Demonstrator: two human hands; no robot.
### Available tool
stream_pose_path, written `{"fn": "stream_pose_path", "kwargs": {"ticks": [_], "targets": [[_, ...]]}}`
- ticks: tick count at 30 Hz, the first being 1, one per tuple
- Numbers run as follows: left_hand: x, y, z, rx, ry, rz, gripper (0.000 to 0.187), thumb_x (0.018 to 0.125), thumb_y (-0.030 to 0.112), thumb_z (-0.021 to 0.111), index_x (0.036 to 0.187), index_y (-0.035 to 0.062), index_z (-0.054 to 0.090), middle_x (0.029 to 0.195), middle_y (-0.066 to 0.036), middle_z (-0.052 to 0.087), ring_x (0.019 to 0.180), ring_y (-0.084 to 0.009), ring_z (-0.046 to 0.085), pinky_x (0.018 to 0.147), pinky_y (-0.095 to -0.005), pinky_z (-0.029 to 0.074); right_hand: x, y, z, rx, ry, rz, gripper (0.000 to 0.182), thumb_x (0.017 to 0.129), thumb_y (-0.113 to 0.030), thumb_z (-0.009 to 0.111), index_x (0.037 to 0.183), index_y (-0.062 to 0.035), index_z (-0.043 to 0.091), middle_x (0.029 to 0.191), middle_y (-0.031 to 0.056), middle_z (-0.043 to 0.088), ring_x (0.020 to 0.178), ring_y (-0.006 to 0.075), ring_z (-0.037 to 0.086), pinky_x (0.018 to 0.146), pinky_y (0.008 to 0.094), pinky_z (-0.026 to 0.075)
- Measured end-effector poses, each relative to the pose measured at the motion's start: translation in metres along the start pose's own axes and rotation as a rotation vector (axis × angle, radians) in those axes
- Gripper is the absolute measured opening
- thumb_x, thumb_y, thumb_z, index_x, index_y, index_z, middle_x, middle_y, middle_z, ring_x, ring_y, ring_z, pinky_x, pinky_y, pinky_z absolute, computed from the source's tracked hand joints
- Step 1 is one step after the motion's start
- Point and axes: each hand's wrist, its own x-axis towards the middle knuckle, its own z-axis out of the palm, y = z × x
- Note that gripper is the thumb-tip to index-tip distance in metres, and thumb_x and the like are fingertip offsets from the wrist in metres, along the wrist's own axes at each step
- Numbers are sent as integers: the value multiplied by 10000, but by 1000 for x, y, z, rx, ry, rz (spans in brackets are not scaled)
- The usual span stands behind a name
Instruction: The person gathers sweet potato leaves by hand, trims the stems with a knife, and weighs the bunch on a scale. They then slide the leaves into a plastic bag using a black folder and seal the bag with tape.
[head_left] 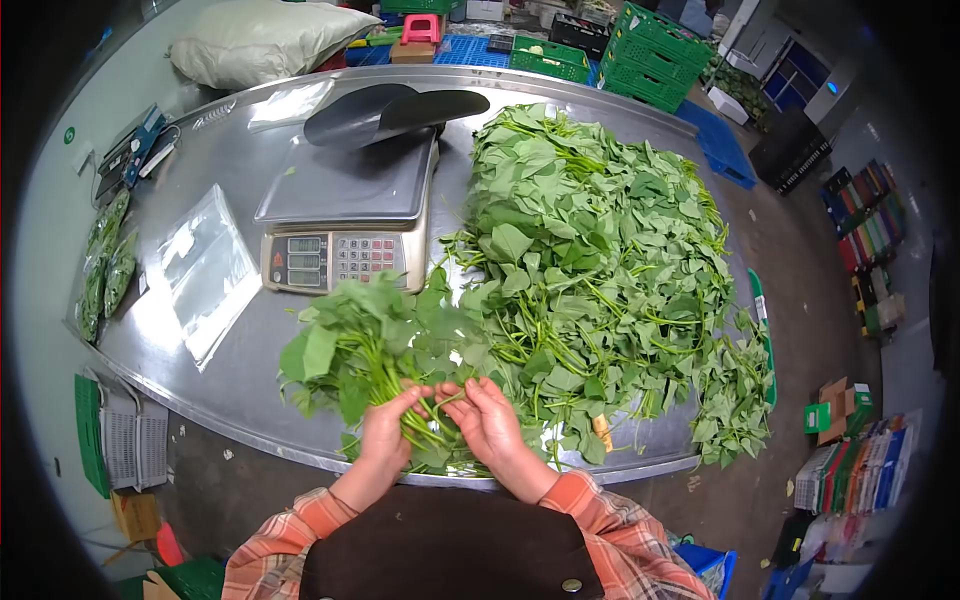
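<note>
My left hand (388, 430) is closed round the stems of a bunch of leafy greens (350, 345), near the front edge of the metal table (240, 400). Close beside it on the right, my right hand (482, 420) has its fingertips pinched on a thin stem. A large heap of leafy greens (600, 260) covers the right part of the table. Behind the bunch is a digital scale (345, 255) with a flat metal pan; its front edge is partly hidden by leaves.
Clear plastic bags (205, 270) lie left of the scale, with packed greens (105, 260) at the far left edge. A black scoop-like object (385, 112) stands behind the scale. A white sack (260, 45) and green crates (655, 58) are beyond the table.
</note>
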Motion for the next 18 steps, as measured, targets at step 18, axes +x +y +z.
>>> {"fn": "stream_pose_path", "kwargs": {"ticks": [18], "targets": [[9,39,-17,-280,-293,-123,270,836,161,612,1043,8,530,744,-45,558,666,-158,501,645,-314,428,28,-130,-9,-1426,51,-796,167,816,-141,629,903,-4,587,871,102,579,717,188,584,672,285,466]]}}
